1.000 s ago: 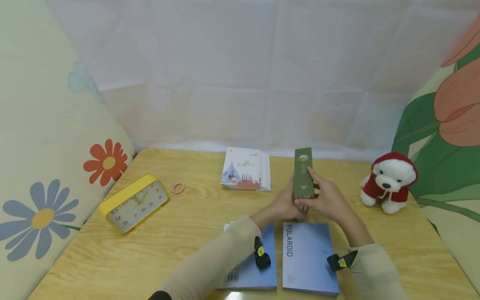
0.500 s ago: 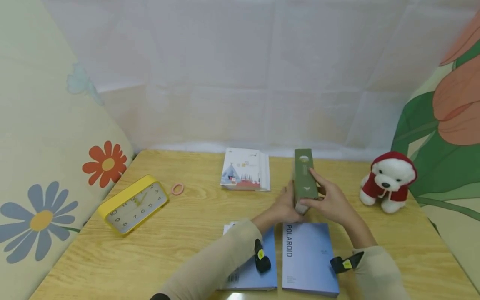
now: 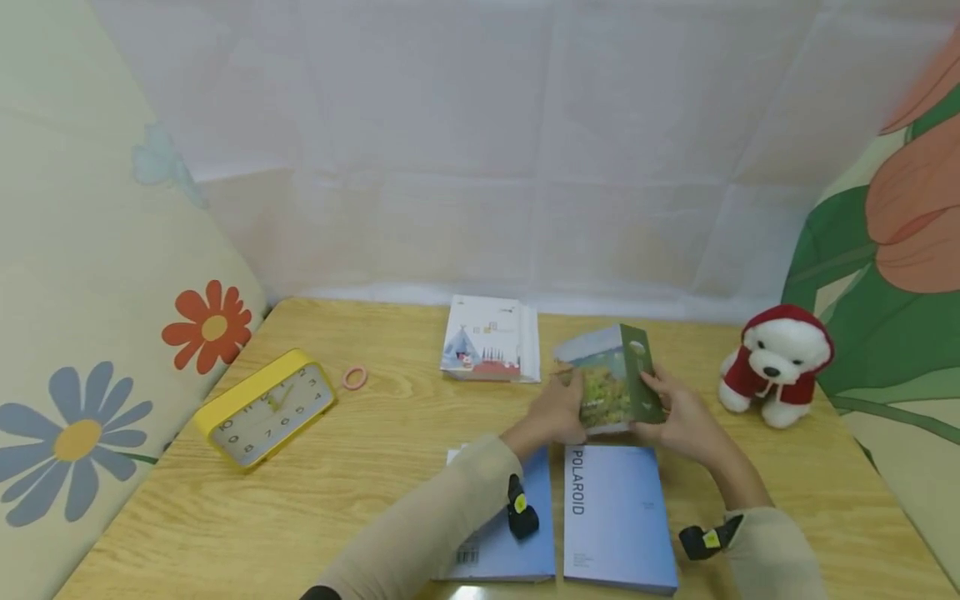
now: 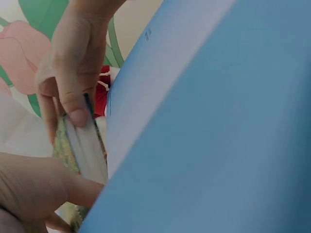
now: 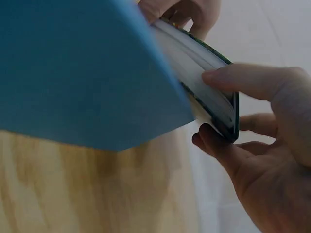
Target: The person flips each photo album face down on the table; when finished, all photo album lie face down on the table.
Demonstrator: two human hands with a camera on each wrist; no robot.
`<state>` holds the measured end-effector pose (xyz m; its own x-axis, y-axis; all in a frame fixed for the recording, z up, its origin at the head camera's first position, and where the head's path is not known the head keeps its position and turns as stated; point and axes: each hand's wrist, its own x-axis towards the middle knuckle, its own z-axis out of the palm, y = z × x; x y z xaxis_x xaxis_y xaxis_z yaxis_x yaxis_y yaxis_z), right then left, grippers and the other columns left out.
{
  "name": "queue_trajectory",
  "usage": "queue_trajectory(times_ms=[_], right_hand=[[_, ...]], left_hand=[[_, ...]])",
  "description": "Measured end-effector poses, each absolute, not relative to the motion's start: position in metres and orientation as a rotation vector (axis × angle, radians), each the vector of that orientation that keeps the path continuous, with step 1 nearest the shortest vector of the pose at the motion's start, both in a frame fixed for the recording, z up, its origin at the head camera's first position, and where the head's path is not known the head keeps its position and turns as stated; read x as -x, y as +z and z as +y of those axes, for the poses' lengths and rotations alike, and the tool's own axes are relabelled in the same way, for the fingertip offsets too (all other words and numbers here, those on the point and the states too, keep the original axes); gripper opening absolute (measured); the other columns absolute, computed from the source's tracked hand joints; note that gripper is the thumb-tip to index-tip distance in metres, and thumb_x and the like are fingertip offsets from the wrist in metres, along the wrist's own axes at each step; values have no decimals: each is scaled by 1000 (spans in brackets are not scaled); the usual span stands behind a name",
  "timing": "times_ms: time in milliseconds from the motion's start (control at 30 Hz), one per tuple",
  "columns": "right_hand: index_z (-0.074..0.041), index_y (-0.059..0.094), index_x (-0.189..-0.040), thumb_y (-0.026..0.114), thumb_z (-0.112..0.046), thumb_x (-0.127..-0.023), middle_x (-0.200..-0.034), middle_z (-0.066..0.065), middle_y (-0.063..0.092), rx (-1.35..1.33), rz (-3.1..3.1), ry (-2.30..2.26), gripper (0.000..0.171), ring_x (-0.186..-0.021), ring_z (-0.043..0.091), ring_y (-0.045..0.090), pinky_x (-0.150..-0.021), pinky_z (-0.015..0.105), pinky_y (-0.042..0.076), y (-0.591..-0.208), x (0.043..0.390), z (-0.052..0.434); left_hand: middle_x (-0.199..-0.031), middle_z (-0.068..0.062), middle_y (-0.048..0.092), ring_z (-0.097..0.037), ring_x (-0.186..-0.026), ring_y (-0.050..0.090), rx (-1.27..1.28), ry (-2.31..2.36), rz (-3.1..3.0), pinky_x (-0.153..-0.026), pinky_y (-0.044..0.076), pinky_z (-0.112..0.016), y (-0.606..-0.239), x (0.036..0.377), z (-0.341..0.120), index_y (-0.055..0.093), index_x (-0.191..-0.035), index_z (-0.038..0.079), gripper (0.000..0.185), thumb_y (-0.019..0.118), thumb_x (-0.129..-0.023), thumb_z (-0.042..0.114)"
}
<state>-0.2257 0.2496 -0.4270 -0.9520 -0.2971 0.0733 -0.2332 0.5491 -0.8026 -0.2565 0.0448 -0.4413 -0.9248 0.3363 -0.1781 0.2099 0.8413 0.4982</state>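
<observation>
1. Fingers [image 3: 660, 385] of the right hand [image 3: 688, 423] pinch the landscape-covered book [image 3: 602, 382] along its green spine side; in the right wrist view the thumb lies against the page edges, with other fingers about the outer corner.
2. The left hand [image 3: 557, 410] grips the opposite side of that book, its thumb resting on the cover picture, so both hands share the hold.
3. The landscape-covered book is tilted, spine to the right, just past the far edge of the blue Polaroid book [image 3: 621, 521]. Whether its lower edge touches the desk [image 3: 367, 483] or hangs clear, the angle does not let me tell.
4. As for progress, I judge the handling to be partway. The Polaroid book and the blue barcoded book [image 3: 510, 558], the latter partly under the left sleeve [image 3: 427, 517], already lie flat, side by side and untouched by the fingers. What remains undone is the book in hand: it is neither released nor lying flat.
5. Farther back is a white block printed with a tent [image 3: 482, 337]. The yellow clock [image 3: 268, 408] and pink ring [image 3: 355, 378] sit left; the red-hooded plush dog [image 3: 772, 367] sits right.
</observation>
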Motion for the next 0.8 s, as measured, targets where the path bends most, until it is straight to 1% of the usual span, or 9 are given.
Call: queue_trajectory(times_ms=[133,233,300,367,467,533,600,700,800], right_hand=[[18,30,-145,79,-4,-79,-156,38,9,394,2695,-1338,85,-134,55,32,-104,54,41,-437,228,255],[17,33,-144,80,-8,-78,-155,38,13,370,2718,-1263,84,-138,55,24,-109,58,31,-440,230,259],[16,35,-144,80,-10,-78,-155,38,15,368,2727,-1216,84,-140,55,20,-112,60,26,-441,231,260],[15,36,-144,80,-12,-79,-154,37,19,370,2736,-1160,84,-140,55,18,-112,63,22,-442,233,262],[15,37,-144,80,-13,-79,-154,36,23,370,2731,-1103,84,-140,55,20,-112,63,23,-443,235,266],[15,38,-144,81,-14,-78,-152,36,26,386,2735,-1066,84,-138,55,24,-111,64,26,-443,236,267],[17,39,-142,82,-14,-78,-149,38,30,429,2735,-1037,83,-136,56,28,-110,63,27,-444,237,267],[20,41,-138,82,-11,-77,-144,40,36,490,2744,-984,80,-132,57,34,-108,63,31,-445,237,267],[21,41,-137,81,-9,-77,-141,42,38,513,2749,-954,78,-129,57,38,-107,63,33,-448,237,268]], left_hand=[[-146,-30,38,-37,-127,47,-402,456,2787,-93,52,-45,-439,258,50,23,-158,10,102,82,-74,14],[-145,-29,38,-37,-128,46,-404,373,2788,-88,54,-42,-437,258,53,24,-157,9,99,80,-75,13],[-143,-29,40,-36,-126,46,-415,322,2792,-81,54,-38,-436,258,54,25,-157,9,98,80,-75,12],[-142,-29,41,-35,-125,45,-435,275,2799,-78,53,-36,-436,258,55,26,-157,9,97,79,-76,12],[-142,-27,44,-34,-126,44,-479,188,2812,-88,50,-35,-436,259,57,27,-157,9,96,80,-76,14],[-142,-25,47,-32,-125,45,-501,145,2822,-96,47,-35,-436,259,57,28,-156,9,97,81,-76,17],[-142,-23,48,-31,-124,45,-516,108,2824,-101,43,-35,-437,259,57,29,-156,9,96,82,-76,20],[-143,-22,47,-31,-123,44,-534,99,2826,-100,43,-37,-437,259,56,32,-155,10,94,81,-77,20],[-143,-23,44,-32,-124,42,-550,130,2826,-98,44,-38,-436,260,56,34,-155,11,90,80,-78,19]])
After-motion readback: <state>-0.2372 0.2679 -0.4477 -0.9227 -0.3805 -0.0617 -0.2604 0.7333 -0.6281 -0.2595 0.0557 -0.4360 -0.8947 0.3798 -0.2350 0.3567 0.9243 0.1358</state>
